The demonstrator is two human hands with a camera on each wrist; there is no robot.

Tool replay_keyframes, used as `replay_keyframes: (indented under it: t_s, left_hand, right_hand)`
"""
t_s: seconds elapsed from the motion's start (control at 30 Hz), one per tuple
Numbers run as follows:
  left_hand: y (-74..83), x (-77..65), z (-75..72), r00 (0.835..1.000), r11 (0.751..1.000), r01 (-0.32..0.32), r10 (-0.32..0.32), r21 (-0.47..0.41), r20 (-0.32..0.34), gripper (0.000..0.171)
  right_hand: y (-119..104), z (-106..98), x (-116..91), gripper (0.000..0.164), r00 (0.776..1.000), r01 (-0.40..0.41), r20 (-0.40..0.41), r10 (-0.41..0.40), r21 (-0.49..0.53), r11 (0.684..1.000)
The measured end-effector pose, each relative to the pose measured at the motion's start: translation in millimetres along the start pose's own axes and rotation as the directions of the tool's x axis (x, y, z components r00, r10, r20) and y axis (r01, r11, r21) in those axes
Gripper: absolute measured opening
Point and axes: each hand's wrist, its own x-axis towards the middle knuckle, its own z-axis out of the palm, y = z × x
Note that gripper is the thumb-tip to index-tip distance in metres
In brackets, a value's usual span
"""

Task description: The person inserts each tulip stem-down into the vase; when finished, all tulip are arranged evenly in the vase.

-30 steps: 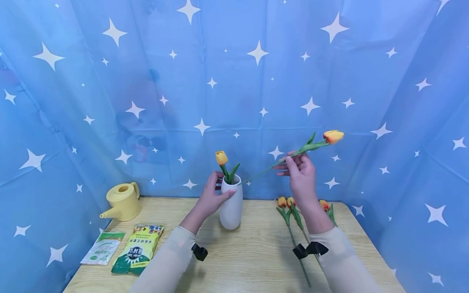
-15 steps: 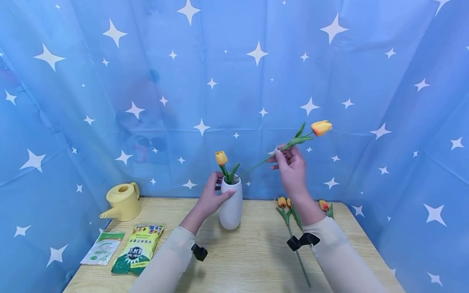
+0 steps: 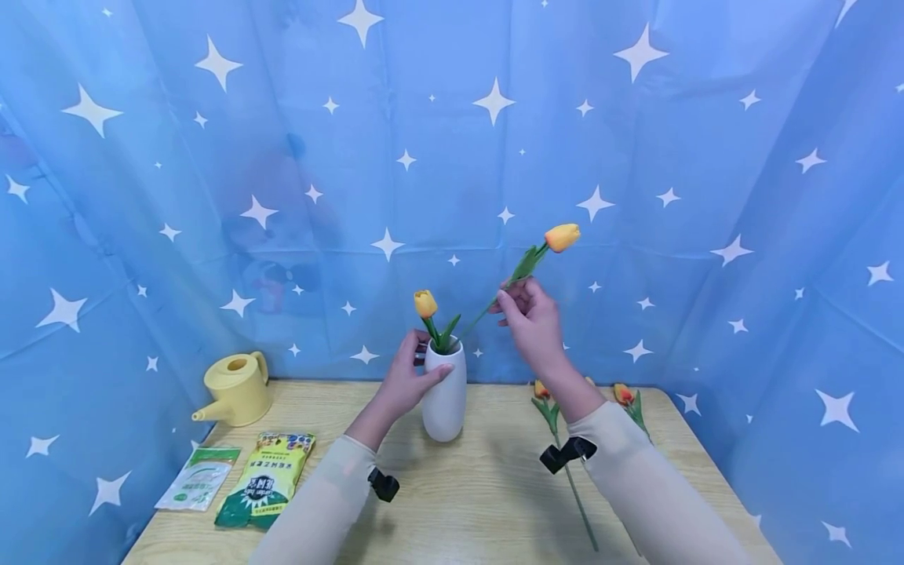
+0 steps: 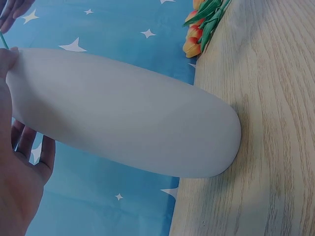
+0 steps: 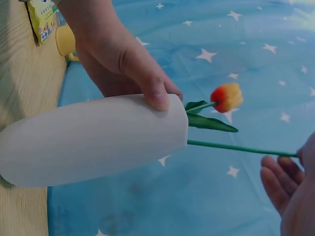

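Observation:
A white vase (image 3: 445, 399) stands upright on the table, with one yellow-orange tulip (image 3: 425, 304) in it. My left hand (image 3: 410, 375) grips the vase near its rim, thumb on the front and fingers behind. Up and to the right of the mouth, my right hand (image 3: 531, 318) pinches the green stem of a second tulip (image 3: 563, 238) below its leaves. That tulip leans up to the right, and its stem's lower end is hidden inside the vase mouth. In the right wrist view the stem (image 5: 236, 147) runs from the rim to my right fingertips.
More tulips (image 3: 623, 394) lie on the right side of the wooden table (image 3: 459, 502), partly hidden by my right arm. At the left stand a yellow watering can (image 3: 240, 390), a yellow-green bag (image 3: 267, 480) and a white-green packet (image 3: 199, 479). A blue starry curtain (image 3: 452, 157) hangs behind.
My right hand has moved left toward the vase, tilting the tulip steeper, and its stem end has gone from the rim into the mouth. My left hand and the vase have stayed put.

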Motion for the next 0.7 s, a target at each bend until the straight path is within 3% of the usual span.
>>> replay_keyframes:
  t_s: [0.7]
  left_hand:
    - [-2.4,1.0,-1.4,1.0,1.0,-0.016,0.016,-0.002,0.005,0.058]
  right_hand:
    - [19,30,0,0.012,0.984,-0.106,0.139,0.11,-0.036,0.994]
